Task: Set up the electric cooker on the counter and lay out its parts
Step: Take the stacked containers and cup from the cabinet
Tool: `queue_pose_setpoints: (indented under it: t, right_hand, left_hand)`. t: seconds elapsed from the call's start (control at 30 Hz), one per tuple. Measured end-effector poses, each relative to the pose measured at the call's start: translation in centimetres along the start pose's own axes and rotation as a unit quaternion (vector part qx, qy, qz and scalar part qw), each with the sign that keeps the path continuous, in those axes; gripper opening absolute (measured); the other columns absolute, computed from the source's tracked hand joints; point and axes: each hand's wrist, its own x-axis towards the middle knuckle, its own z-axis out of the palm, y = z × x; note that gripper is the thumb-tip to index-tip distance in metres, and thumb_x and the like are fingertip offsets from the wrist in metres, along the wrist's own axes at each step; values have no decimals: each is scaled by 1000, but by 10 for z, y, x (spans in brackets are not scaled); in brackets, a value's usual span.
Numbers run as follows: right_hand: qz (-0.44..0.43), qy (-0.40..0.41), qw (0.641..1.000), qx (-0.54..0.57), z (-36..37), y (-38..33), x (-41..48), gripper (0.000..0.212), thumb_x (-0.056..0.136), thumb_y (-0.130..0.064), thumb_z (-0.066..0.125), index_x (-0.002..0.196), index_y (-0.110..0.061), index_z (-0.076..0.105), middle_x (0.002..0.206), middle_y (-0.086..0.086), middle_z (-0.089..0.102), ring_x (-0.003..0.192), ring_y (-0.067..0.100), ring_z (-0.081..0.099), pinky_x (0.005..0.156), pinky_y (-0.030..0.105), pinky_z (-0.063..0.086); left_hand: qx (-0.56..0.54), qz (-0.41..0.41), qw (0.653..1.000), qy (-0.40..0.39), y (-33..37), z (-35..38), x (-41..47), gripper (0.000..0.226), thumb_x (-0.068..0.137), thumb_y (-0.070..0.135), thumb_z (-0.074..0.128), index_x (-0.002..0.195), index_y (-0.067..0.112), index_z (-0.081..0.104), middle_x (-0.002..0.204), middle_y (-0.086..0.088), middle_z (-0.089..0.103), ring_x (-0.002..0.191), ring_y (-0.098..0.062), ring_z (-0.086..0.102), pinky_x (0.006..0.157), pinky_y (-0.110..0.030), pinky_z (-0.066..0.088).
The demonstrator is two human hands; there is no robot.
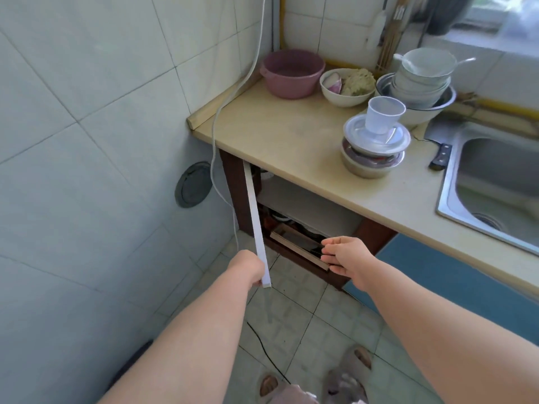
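My left hand [251,268] grips the lower edge of a white cabinet door [255,225], which stands swung open below the beige counter [291,135]. My right hand [342,255] hovers open, fingers apart, in front of the open cabinet [303,217]. Inside, a white shelf and dark items on the bottom show dimly. No electric cooker is recognisable in view.
On the counter stand a pink basin [291,72], a bowl of food [345,87], stacked bowls [420,83], and covered metal bowls topped by a plastic cup [374,141]. A knife [440,156] lies beside the steel sink [495,182]. A white cable [221,118] hangs along the tiled wall.
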Motion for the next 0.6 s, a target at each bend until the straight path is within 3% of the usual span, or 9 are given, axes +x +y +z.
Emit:
queue_pose_setpoints:
  t: [0.07,0.13,0.27,0.4,0.5,0.6]
  right_hand:
    - [3,4,1000,-1,-19,2,5,17,94,-7,52,90,-19,63,103,5,66,87,13,64,63,22,50]
    - [5,6,1000,-5,-38,5,10,15,95,-8,52,94,-18,63,103,6,66,84,12,64,64,22,50]
    - [10,6,1000,-23,-79,8,24,14,95,-9,52,100,-15,63,96,3,65,76,8,62,59,21,47]
    - [12,-3,999,-47,-111,7,38,13,96,-12,52,101,-17,63,104,3,66,88,12,63,60,21,46]
    - [12,-13,998,-64,-127,3,46,13,96,-14,51,100,-17,62,107,5,66,93,14,63,62,21,47]
    - [19,-31,996,-83,-140,-2,51,15,96,-16,50,92,-20,64,102,3,66,91,14,62,65,21,46]
  left_hand:
    - [10,13,1000,-5,19,19,2,28,89,2,49,113,-2,63,96,-12,66,87,-26,66,57,-27,51]
    - [21,20,1000,2,37,33,3,29,89,7,53,116,0,62,111,-13,67,100,-27,66,71,-29,51]
    - [24,21,999,3,76,56,6,34,90,12,55,123,3,56,115,-14,64,102,-26,65,70,-29,48]
    - [2,11,1000,-7,107,74,11,40,90,16,57,127,3,52,116,-13,62,103,-26,64,78,-31,53]
    - [-50,7,999,-16,128,89,14,44,91,15,58,132,2,48,121,-15,59,109,-28,60,89,-35,52]
    - [-143,10,989,-34,146,104,19,36,93,11,53,129,4,54,119,-15,61,109,-30,59,94,-40,52]
